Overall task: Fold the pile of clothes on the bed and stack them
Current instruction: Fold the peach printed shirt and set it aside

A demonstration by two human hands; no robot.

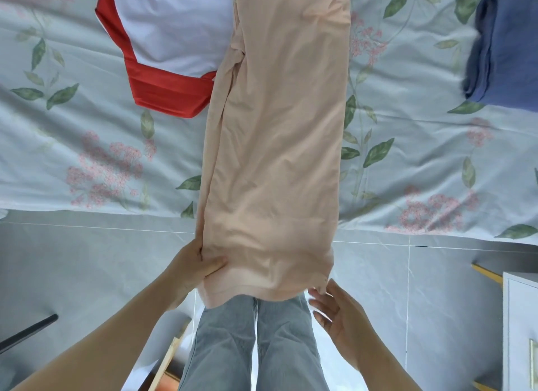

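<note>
The bed (87, 114), under its flowered sheet, carries a long peach garment (276, 143) folded into a narrow strip, which runs from the far side straight towards me and hangs past the near edge. A red and white top (174, 35) lies against its left side, and a folded blue piece (506, 50) sits well off to the right. My left hand (198, 267) pinches the strip's near left corner, thumb on top, while my right hand (340, 312) is spread, fingers loose, just beside the near right corner.
</note>
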